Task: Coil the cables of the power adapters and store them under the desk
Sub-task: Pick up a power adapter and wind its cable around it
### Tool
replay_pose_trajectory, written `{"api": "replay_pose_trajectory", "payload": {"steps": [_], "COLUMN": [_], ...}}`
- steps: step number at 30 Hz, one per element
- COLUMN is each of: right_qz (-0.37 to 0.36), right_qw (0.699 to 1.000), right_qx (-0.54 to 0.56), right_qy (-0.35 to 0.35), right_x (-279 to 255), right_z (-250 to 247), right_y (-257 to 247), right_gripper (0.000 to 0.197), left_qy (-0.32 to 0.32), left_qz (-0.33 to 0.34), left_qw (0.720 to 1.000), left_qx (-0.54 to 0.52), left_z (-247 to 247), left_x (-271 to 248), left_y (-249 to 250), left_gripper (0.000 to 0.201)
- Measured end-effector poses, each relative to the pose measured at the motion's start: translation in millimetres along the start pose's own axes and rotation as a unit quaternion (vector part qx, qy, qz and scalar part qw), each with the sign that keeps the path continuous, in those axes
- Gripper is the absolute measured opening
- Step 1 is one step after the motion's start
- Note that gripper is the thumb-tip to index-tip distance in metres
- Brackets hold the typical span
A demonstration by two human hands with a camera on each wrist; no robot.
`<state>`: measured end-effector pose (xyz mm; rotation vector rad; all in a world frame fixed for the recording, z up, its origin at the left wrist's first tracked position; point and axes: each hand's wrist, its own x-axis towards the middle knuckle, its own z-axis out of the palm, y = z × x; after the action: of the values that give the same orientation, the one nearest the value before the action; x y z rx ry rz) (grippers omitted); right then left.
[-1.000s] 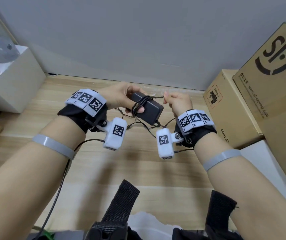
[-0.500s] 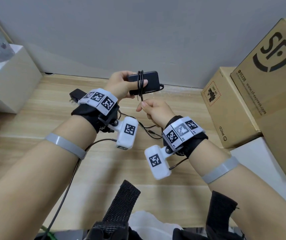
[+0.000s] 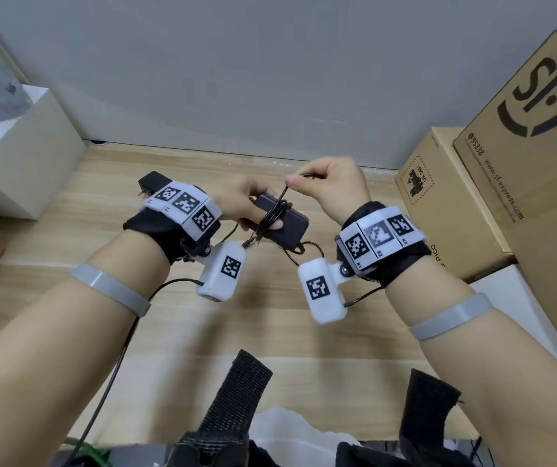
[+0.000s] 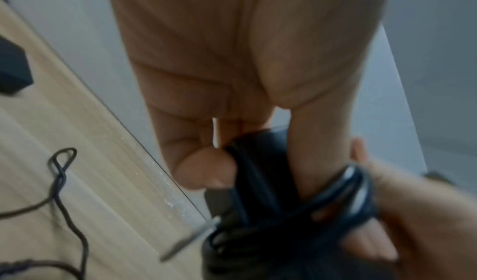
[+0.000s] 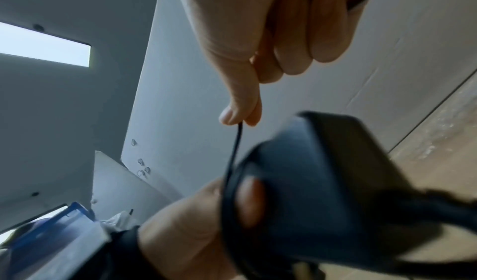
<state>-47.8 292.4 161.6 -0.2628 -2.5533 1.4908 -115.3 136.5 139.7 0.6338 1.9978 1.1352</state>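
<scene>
Raised since the earlier frame, right hand (image 3: 329, 187) now pinches the cable (image 3: 278, 205) above the adapter (image 3: 285, 224) — taut; left hand (image 3: 240, 203) grips adapter, thumb over coils.

Grey wall (image 3: 270, 69) standing behind a pale wood floor (image 3: 270, 332)

Cardboard boxes (image 3: 523, 183) are sitting stacked at the right; a white block (image 3: 27, 163) is resting at the left.
</scene>
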Motion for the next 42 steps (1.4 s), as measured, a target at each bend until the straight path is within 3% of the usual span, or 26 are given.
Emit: {"api": "replay_pose_trajectory", "payload": {"steps": [4,8,13,22,26,30,34,42], "right_qz": [0.018,0.067,0.106,0.085,0.041,0.012,0.022,0.010], "right_qw": [1.000,0.997,0.991,0.983,0.986,0.992,0.996,0.954], "right_qx": [0.007,0.003,-0.030,-0.056,-0.077,-0.053,0.057,0.281], "right_qy": [0.020,0.035,-0.070,-0.151,-0.142,-0.112,-0.068,-0.103], "right_x": [4,0,-14,-21,-14,-7,-7,-5], "right_z": [-2,-1,12,23,16,10,5,-5], "right_y": [20,32,34,22,9,5,3,-2], "right_gripper": [0.018,0.021,0.029,0.028,0.025,0.019,0.020,0.023], "left_qy": [-0.046,-0.010,0.124,0.243,0.254,0.244,0.252,0.239], "left_qz": [0.051,0.119,0.141,0.078,0.072,0.059,0.054,0.041], "left_qw": [0.989,0.956,0.913,0.937,0.943,0.935,0.919,0.911], "left_qx": [-0.129,-0.268,-0.363,-0.239,-0.204,-0.252,-0.300,-0.334], "left_z": [-4,0,4,4,3,2,1,4], "left_x": [-5,-3,5,10,12,11,11,11], "left_y": [-1,0,15,10,7,6,1,-4], "left_gripper": [0.039,0.067,0.028,0.020,0.024,0.025,0.024,0.029]}}
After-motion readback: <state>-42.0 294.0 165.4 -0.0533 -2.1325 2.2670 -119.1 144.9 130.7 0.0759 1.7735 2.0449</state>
